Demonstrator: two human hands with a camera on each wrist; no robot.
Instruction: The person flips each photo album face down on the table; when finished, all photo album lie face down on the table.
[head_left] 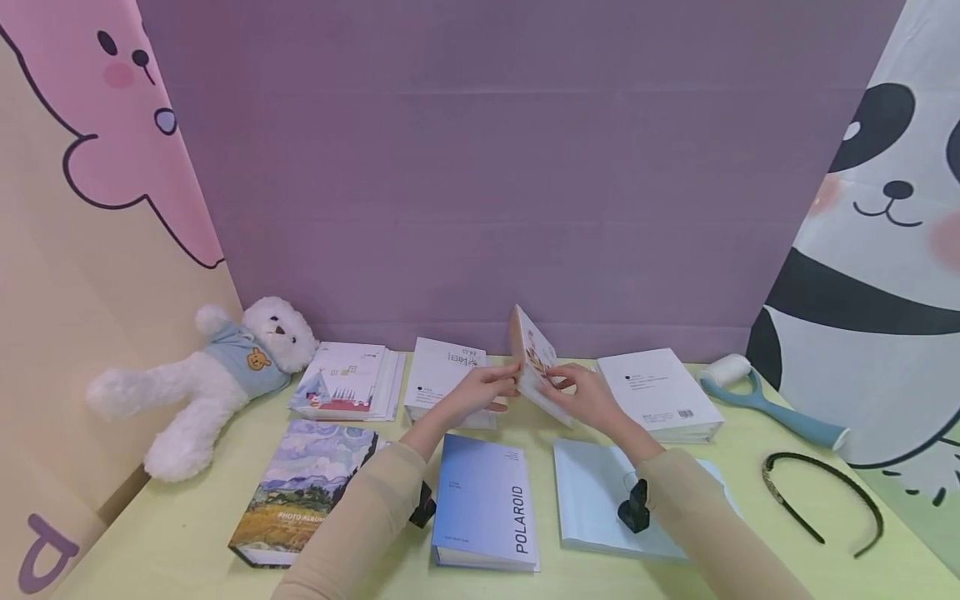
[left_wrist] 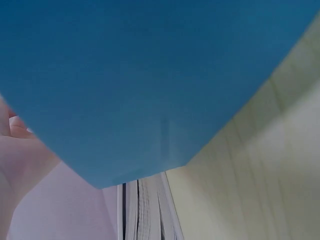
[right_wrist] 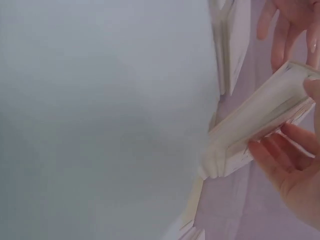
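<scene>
A white photo album (head_left: 536,354) with a coloured drawing on its cover stands upright at a slant in the middle of the back row. My right hand (head_left: 585,396) grips its right side, thumb on the cover. In the right wrist view, the fingers (right_wrist: 272,157) curl at the album's (right_wrist: 255,120) lower side. My left hand (head_left: 476,392) is at the spine side, fingers stretched out and fingertips right at the edge. The left wrist view shows only part of that hand (left_wrist: 22,160), behind a blue cover (left_wrist: 150,90) that fills most of the picture.
White albums (head_left: 341,379), (head_left: 448,373) and another (head_left: 660,392) flank it. In front lie a painted-landscape album (head_left: 300,483), a blue POLAROID album (head_left: 483,508) and a pale blue one (head_left: 592,500). A teddy bear (head_left: 247,358), lint roller (head_left: 780,408) and headband (head_left: 862,483) lie at the sides.
</scene>
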